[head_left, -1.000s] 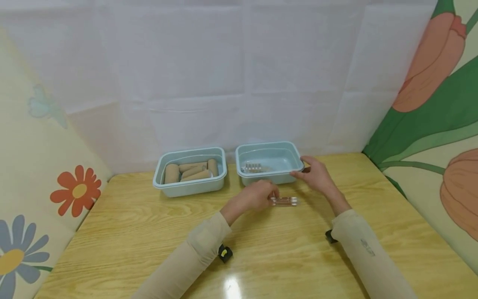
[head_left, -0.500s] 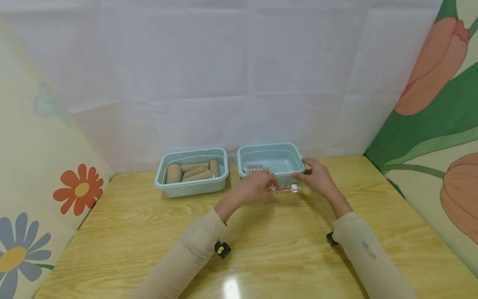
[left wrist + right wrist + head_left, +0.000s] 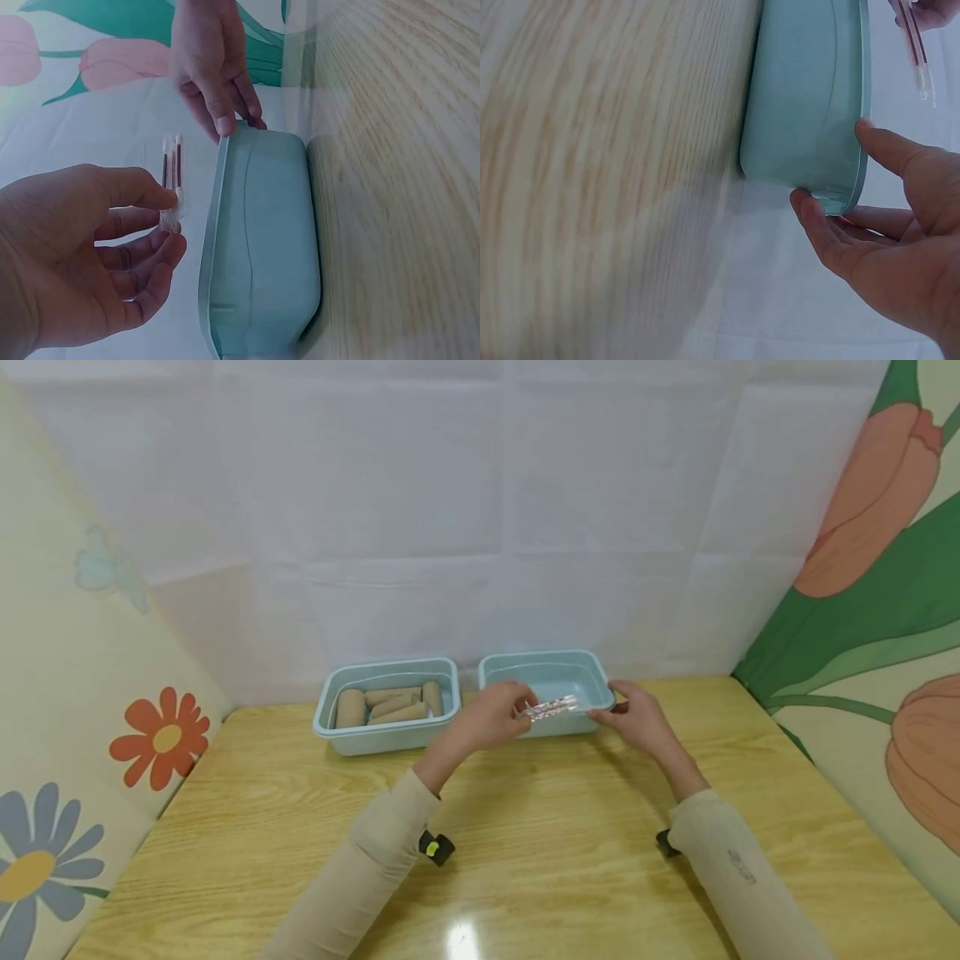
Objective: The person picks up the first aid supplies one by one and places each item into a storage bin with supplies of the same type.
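My left hand (image 3: 486, 718) pinches one end of a clear pack of brown-stemmed cotton swabs (image 3: 552, 707) between thumb and fingers. The pack overlaps the front rim of the right-hand light-blue plastic bin (image 3: 577, 723) in the head view. White tips of the swabs (image 3: 172, 165) point away from the fingers in the left wrist view. My right hand (image 3: 637, 718) grips that bin's right front corner, thumb on the rim and fingers bent around the end, as the right wrist view shows. The left hand hides the bin's left inside.
To the left stands a second light-blue bin (image 3: 393, 741) with several tan rolls (image 3: 351, 708) in it. Both bins are on a wood-grain table (image 3: 540, 860), close to a white sheet (image 3: 405, 510) at the back. Flower-printed panels flank the sides.
The left hand has lifted the swab pack off the table and moved it up and slightly left to the right-hand bin's front rim. The right hand keeps its grip on the bin.
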Available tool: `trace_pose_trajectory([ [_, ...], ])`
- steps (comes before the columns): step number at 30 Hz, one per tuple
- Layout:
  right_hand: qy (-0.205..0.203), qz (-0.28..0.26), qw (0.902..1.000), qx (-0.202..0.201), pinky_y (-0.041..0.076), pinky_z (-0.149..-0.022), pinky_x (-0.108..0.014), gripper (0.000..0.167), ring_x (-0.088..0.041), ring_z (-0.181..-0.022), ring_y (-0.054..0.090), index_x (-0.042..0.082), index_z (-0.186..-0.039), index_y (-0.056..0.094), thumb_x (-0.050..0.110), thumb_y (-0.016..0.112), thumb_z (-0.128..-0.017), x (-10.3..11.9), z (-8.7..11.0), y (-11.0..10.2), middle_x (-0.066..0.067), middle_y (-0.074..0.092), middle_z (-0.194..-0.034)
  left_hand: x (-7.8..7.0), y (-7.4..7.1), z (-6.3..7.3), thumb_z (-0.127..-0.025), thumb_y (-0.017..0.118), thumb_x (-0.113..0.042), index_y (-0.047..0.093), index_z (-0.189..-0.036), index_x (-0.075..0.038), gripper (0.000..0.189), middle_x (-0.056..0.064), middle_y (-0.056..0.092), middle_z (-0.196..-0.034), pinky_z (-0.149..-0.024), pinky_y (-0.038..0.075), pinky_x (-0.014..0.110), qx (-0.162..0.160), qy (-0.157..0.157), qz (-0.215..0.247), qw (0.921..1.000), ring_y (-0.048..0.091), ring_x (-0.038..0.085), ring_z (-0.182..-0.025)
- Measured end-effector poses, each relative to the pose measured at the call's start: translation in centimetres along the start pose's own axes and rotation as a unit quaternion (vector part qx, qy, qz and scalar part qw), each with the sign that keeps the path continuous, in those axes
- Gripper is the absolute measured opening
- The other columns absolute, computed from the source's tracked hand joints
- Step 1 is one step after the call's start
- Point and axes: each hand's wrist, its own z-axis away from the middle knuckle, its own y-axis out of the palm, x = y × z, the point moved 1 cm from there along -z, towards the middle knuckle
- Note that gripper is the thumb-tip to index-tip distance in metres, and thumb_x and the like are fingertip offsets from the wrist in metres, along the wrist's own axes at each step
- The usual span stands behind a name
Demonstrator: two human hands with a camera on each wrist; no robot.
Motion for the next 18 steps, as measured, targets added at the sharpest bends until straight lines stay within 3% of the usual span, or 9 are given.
trace_pose_trajectory([
  [9, 0.003, 0.006, 1.0000, 0.000, 0.057, -0.085, -0.046, 0.063, -0.044, -0.112, 0.063, -0.008, -0.146, 0.046, 0.017, 0.075, -0.096, -0.1, 0.0, 0.0, -0.031, 0.047, -0.144, 0.8, -0.8, -0.1, -0.095, 0.064, -0.007, 0.069, -0.119, 0.002, 0.026, 0.011, 0.067, -0.102, -0.075, 0.053, 0.037, -0.044, -0.025, 0.024, 0.9984, 0.063, 0.023, -0.090],
  [18, -0.003, 0.000, 1.0000, -0.002, 0.057, -0.083, -0.045, 0.062, -0.043, -0.111, 0.064, -0.007, -0.145, 0.048, 0.017, 0.076, -0.095, -0.2, -0.1, 0.1, -0.029, 0.049, -0.142, 2.0, -1.2, -0.1, -0.098, 0.066, -0.012, 0.070, -0.117, 0.002, 0.024, 0.012, 0.068, -0.093, -0.065, 0.053, 0.034, -0.086, -0.094, 0.059, 0.9901, 0.064, 0.022, -0.079],
])
